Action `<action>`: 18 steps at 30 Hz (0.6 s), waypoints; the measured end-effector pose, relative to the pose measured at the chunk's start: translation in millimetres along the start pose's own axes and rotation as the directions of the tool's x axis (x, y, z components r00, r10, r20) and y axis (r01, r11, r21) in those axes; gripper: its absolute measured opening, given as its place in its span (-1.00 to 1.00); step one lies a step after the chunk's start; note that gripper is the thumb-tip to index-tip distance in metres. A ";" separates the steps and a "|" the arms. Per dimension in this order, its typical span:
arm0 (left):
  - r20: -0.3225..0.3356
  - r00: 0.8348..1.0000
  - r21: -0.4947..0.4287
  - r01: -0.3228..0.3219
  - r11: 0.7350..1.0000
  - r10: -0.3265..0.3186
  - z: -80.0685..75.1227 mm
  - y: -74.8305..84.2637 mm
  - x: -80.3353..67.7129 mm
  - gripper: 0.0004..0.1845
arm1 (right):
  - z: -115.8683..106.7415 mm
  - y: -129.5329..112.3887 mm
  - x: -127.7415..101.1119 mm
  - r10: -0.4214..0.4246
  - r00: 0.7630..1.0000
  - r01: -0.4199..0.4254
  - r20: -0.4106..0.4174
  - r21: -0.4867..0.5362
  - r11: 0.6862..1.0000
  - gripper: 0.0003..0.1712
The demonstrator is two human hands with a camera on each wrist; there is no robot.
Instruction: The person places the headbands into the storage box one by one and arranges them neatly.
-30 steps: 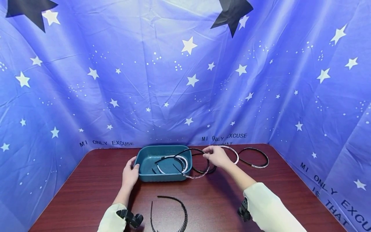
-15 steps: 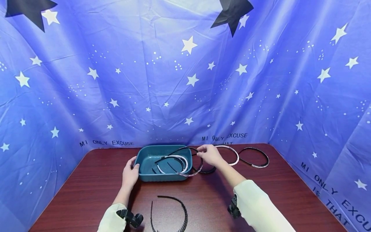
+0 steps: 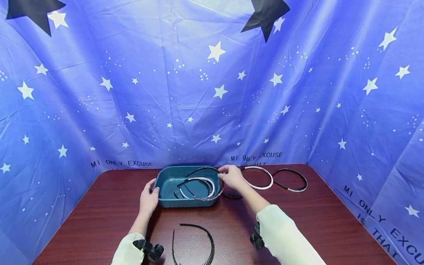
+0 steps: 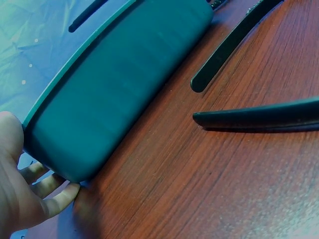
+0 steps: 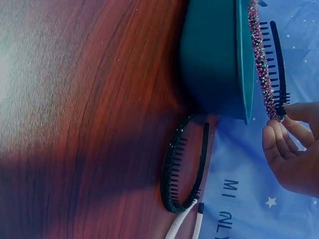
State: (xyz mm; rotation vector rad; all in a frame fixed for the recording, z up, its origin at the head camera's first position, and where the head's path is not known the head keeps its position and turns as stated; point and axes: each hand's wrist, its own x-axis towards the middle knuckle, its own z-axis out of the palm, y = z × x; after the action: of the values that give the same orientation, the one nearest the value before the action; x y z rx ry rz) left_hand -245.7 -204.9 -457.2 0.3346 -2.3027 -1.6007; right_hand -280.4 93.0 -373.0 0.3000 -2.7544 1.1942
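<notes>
My right hand point(image 3: 232, 176) pinches a headband point(image 5: 261, 59) covered in pink, black and white beads, with black comb teeth inside its curve. The headband hangs over the right end of a teal plastic basin point(image 3: 185, 203), its open ends pointing left over the inside. At the basin's left end, my left hand point(image 3: 149, 198) grips the wall, thumb up at the rim and fingers along the outside in the left wrist view. Inside the basin lie a white headband point(image 3: 211, 182) and black headband parts, partly overlapped by the held one.
Right of the basin lies a sparkly black headband point(image 5: 172, 169), partly behind my right hand in the head view. Beyond it are a white headband point(image 3: 265, 187) and another black one point(image 3: 302, 189). A black toothed headband point(image 3: 212, 243) lies at the table's front. Starry blue cloth point(image 3: 185, 92) surrounds the table.
My right hand has moved left with the beaded headband, from beside the basin to over its right end. The left hand and the basin have stayed in place.
</notes>
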 end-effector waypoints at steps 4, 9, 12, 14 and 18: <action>0.007 1.000 0.003 0.005 1.000 -0.005 0.1 -0.7 -0.1 -0.54 | 4.2 -1.8 0.3 0.016 1.000 -0.017 -0.019 -0.016 1.000 -0.78; 0.020 1.000 -0.004 0.011 1.000 -0.011 -0.4 -1.4 -0.3 -0.53 | 11.1 0.9 2.7 0.040 0.998 -0.041 -0.047 -0.020 0.999 -0.79; 0.018 1.000 -0.004 0.009 1.000 -0.009 -0.6 -0.8 -1.2 -0.53 | 14.8 1.5 3.2 0.054 0.997 -0.055 -0.060 -0.008 0.998 -0.79; 0.014 1.000 -0.005 0.007 1.000 -0.007 -0.8 0.0 -1.6 -0.54 | 16.8 1.0 2.9 0.060 0.996 -0.059 -0.068 0.004 0.998 -0.79; 0.008 1.000 -0.007 0.001 1.000 0.000 -0.8 1.2 -2.1 -0.55 | 20.4 -1.1 1.7 0.051 0.995 -0.047 -0.091 0.038 0.998 -0.78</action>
State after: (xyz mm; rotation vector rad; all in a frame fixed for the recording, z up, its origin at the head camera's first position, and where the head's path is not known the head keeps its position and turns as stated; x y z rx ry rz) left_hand -243.4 -204.4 -456.1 0.3278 -2.3029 -1.6124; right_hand -282.5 77.1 -385.8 0.1767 -2.6788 1.2372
